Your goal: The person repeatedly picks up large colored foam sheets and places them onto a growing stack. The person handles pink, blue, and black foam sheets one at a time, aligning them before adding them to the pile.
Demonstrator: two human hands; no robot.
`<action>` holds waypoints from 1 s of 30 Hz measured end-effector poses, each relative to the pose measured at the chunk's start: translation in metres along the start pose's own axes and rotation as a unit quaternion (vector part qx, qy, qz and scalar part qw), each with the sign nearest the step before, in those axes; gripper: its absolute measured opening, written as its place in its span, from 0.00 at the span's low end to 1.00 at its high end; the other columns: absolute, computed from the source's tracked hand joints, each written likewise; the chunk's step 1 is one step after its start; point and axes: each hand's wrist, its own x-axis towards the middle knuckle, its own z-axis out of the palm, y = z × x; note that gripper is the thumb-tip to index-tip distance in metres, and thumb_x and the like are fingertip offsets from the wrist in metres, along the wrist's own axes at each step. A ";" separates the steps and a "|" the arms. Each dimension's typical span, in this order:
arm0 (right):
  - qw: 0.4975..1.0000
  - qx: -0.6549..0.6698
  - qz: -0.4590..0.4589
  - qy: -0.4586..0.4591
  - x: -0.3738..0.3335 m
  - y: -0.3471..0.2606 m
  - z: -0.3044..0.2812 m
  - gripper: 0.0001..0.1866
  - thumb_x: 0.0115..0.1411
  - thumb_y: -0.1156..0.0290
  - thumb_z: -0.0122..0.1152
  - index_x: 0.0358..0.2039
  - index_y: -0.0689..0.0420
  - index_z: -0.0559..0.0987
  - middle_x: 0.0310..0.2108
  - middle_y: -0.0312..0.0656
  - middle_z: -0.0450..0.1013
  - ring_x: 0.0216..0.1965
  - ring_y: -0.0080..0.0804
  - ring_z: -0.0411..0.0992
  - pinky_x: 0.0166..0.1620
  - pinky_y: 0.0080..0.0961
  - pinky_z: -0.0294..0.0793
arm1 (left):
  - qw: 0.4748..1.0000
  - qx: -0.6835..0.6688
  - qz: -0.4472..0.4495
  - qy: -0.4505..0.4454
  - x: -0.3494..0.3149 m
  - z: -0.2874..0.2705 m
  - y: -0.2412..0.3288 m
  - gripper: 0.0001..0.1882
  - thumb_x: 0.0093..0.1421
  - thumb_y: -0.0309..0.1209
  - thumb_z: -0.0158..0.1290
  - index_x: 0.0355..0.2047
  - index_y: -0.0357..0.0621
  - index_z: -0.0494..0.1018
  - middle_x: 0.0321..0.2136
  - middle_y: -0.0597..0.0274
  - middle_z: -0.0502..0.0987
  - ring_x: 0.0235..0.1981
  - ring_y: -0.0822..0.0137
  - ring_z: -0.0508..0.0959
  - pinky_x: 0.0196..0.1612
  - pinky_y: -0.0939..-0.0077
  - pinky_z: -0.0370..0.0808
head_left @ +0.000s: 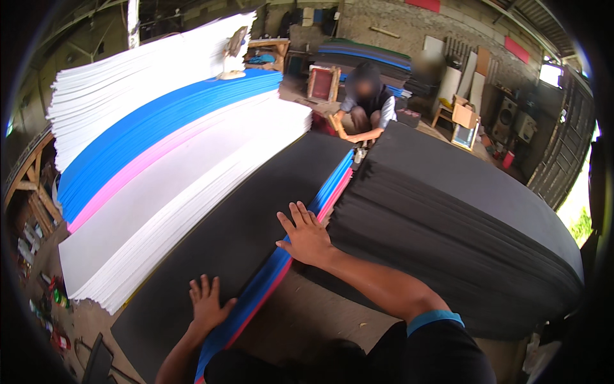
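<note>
A large black foam-like sheet [217, 224] lies on top of a low stack in front of me. Blue and pink layers [259, 291] show along the stack's near side. My left hand [208, 306] rests on the near part of the black sheet, fingers spread, holding nothing. Farther along, my right hand [306, 238] lies with fingers apart at the sheet's right edge, over the blue layers. Its palm underside is hidden, but nothing shows in its grasp.
A tall stack of black sheets [422, 217] stands close on the right. White sheets [153, 256], blue sheets [166, 128] and more white ones pile up at left. Beyond the far end, a person [368, 105] squats. A cardboard box [465, 115] sits farther back; bottles [59, 297] litter the left floor.
</note>
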 end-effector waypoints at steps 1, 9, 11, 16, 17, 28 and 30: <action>0.999 -0.038 -0.015 0.023 -0.008 0.005 -0.018 0.43 0.71 0.42 0.62 0.78 0.53 0.65 0.77 0.65 0.57 0.80 0.64 0.53 0.78 0.56 0.58 | 0.999 0.002 0.042 -0.020 0.019 -0.001 0.023 0.50 0.70 0.64 0.56 0.80 0.45 0.57 0.81 0.30 0.46 0.81 0.24 0.39 0.79 0.29 0.41; 0.952 -0.203 -0.005 0.227 -0.116 0.096 -0.171 0.36 0.62 0.51 0.74 0.68 0.50 0.78 0.68 0.52 0.72 0.74 0.56 0.66 0.74 0.59 0.62 | 0.904 -0.156 0.392 0.074 0.118 -0.064 0.245 0.40 0.67 0.54 0.65 0.72 0.45 0.71 0.77 0.37 0.60 0.79 0.35 0.57 0.77 0.44 0.62; 0.944 -0.232 0.060 0.229 -0.146 0.118 -0.201 0.36 0.62 0.52 0.74 0.68 0.51 0.78 0.67 0.51 0.73 0.73 0.56 0.67 0.73 0.59 0.63 | 0.850 -0.199 0.453 0.182 0.118 -0.091 0.301 0.37 0.67 0.49 0.67 0.69 0.44 0.73 0.74 0.41 0.66 0.77 0.38 0.62 0.76 0.45 0.64; 0.943 -0.192 0.219 0.160 -0.205 0.165 -0.259 0.41 0.63 0.35 0.70 0.66 0.51 0.80 0.64 0.49 0.77 0.70 0.53 0.71 0.71 0.51 0.68 | 0.755 -0.155 0.550 0.323 0.109 -0.144 0.402 0.32 0.66 0.48 0.67 0.65 0.47 0.76 0.68 0.53 0.74 0.73 0.46 0.68 0.74 0.48 0.66; 0.942 -0.181 0.231 0.161 -0.213 0.171 -0.265 0.42 0.62 0.34 0.71 0.66 0.51 0.80 0.64 0.48 0.78 0.70 0.53 0.71 0.71 0.51 0.68 | 0.751 -0.151 0.566 0.306 0.108 -0.149 0.417 0.31 0.67 0.50 0.66 0.64 0.47 0.76 0.68 0.53 0.74 0.73 0.46 0.68 0.74 0.48 0.66; 0.922 -0.309 0.082 0.219 -0.222 0.204 -0.278 0.31 0.61 0.38 0.72 0.50 0.53 0.86 0.42 0.38 0.84 0.42 0.38 0.86 0.44 0.35 0.85 | 0.739 -0.062 0.619 0.257 0.111 -0.153 0.492 0.32 0.70 0.56 0.60 0.65 0.49 0.78 0.64 0.54 0.78 0.68 0.49 0.75 0.70 0.51 0.69; 0.905 -0.352 0.050 0.233 -0.221 0.209 -0.277 0.30 0.61 0.39 0.73 0.47 0.53 0.85 0.37 0.36 0.84 0.36 0.34 0.86 0.38 0.31 0.85 | 0.725 -0.058 0.621 0.291 0.110 -0.154 0.497 0.33 0.68 0.58 0.62 0.63 0.50 0.78 0.61 0.55 0.79 0.64 0.50 0.77 0.67 0.53 0.72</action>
